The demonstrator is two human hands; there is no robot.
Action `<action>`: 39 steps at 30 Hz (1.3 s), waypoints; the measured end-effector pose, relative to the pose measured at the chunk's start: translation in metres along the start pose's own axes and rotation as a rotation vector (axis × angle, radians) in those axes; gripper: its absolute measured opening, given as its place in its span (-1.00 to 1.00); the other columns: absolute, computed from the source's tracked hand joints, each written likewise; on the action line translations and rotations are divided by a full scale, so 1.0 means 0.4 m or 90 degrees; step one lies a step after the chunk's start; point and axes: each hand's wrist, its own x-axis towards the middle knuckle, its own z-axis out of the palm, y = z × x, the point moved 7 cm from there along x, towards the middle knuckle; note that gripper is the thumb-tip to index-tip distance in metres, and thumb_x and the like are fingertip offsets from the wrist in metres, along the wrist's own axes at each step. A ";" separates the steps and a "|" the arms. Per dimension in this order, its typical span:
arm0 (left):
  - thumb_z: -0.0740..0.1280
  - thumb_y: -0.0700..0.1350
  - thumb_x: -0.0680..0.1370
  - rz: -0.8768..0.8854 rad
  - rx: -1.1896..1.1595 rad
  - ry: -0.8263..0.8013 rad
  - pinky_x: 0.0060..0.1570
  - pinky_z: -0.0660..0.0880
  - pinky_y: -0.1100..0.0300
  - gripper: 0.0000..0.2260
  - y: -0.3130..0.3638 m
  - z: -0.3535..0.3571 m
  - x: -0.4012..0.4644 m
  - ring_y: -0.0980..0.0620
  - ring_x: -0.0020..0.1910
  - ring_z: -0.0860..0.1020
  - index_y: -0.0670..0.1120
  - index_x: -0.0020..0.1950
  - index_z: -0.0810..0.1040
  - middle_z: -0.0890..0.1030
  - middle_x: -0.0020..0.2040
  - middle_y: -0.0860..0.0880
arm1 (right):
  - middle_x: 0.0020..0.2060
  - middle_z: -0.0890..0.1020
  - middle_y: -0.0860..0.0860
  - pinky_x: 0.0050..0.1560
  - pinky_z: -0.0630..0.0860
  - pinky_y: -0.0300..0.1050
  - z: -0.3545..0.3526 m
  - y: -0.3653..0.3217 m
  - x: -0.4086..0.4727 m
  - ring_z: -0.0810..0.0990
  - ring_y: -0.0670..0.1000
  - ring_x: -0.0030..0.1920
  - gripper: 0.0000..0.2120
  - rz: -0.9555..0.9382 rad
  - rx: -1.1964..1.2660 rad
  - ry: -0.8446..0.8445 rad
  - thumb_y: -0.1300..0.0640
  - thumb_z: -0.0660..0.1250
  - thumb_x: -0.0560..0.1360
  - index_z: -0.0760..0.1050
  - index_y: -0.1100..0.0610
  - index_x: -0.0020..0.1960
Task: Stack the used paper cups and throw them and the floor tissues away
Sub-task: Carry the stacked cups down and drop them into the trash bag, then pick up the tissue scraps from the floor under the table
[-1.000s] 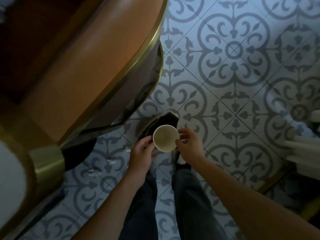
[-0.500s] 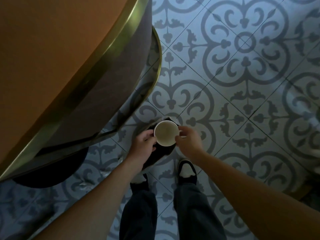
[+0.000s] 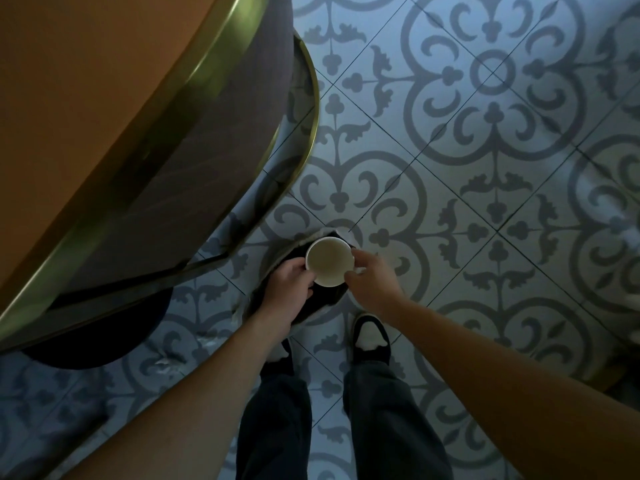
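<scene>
Both my hands grip one white round paper cup (image 3: pixel 329 261), mouth up: left hand (image 3: pixel 290 289) curled on its left rim, right hand (image 3: pixel 372 282) pinching its right rim, above the dark-lined bin (image 3: pixel 329 301) standing on the patterned grey floor tiles (image 3: pixel 467 202) beside the brass-edged table (image 3: pixel 194 98).

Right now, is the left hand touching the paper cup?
Touching. The head view shows the left hand with its fingers wrapped against the left side of the paper cup, no gap between them.
</scene>
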 end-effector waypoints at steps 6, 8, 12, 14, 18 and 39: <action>0.30 -0.16 0.59 -0.002 -0.039 -0.007 0.11 0.52 0.19 -0.77 -0.023 0.007 -0.014 0.08 0.15 0.58 0.00 0.22 0.58 0.63 0.13 0.01 | -0.05 0.61 0.13 -0.18 0.52 -0.17 0.013 0.011 -0.005 0.57 0.02 -0.15 -0.50 0.012 -0.028 -0.038 0.25 0.25 0.47 0.36 0.15 0.41; 0.29 -0.17 0.59 -0.001 -0.043 -0.008 0.12 0.51 0.20 -0.75 -0.028 0.011 -0.007 0.12 0.15 0.56 -0.01 0.25 0.56 0.62 0.15 0.04 | -0.17 0.57 0.02 -0.27 0.45 -0.31 0.021 0.019 -0.002 0.52 -0.10 -0.24 -0.47 0.030 -0.012 -0.054 0.24 0.24 0.48 0.31 0.12 0.45; 0.28 -0.16 0.59 -0.002 -0.029 0.002 -0.04 0.49 0.26 -0.79 -0.035 0.011 0.014 0.20 0.04 0.55 0.05 0.19 0.56 0.60 0.02 0.11 | -0.25 0.62 0.03 -0.32 0.51 -0.22 0.020 0.017 -0.011 0.56 -0.07 -0.30 -0.48 0.029 0.003 -0.049 0.25 0.21 0.49 0.32 0.08 0.44; 0.29 -0.15 0.59 -0.007 -0.024 0.011 -0.07 0.50 0.26 -0.83 -0.041 0.005 0.015 0.20 0.02 0.56 0.11 0.08 0.56 0.60 -0.01 0.12 | -0.05 0.66 0.10 -0.21 0.55 -0.19 0.011 0.020 -0.014 0.60 -0.01 -0.16 -0.52 0.028 -0.004 -0.033 0.25 0.21 0.48 0.37 0.08 0.40; 0.27 -0.19 0.58 -0.004 -0.019 0.024 -0.13 0.50 0.28 -0.80 -0.045 -0.016 -0.002 0.15 -0.02 0.58 0.12 -0.04 0.56 0.60 -0.08 0.09 | -0.11 0.61 -0.02 -0.30 0.37 -0.41 -0.012 0.020 -0.030 0.58 -0.08 -0.18 -0.73 0.015 -0.032 -0.004 0.23 0.23 0.51 0.53 0.06 0.16; 0.36 -0.24 0.55 0.002 -0.105 0.203 -0.17 0.55 0.20 -0.84 -0.318 -0.406 -0.480 0.01 -0.11 0.69 0.01 -0.06 0.64 0.71 -0.07 -0.04 | -0.04 0.49 -0.12 -0.20 0.27 -0.44 0.132 0.012 -0.369 0.44 -0.25 -0.13 -0.77 -0.107 -0.365 -0.227 0.17 0.14 0.56 0.50 -0.03 0.11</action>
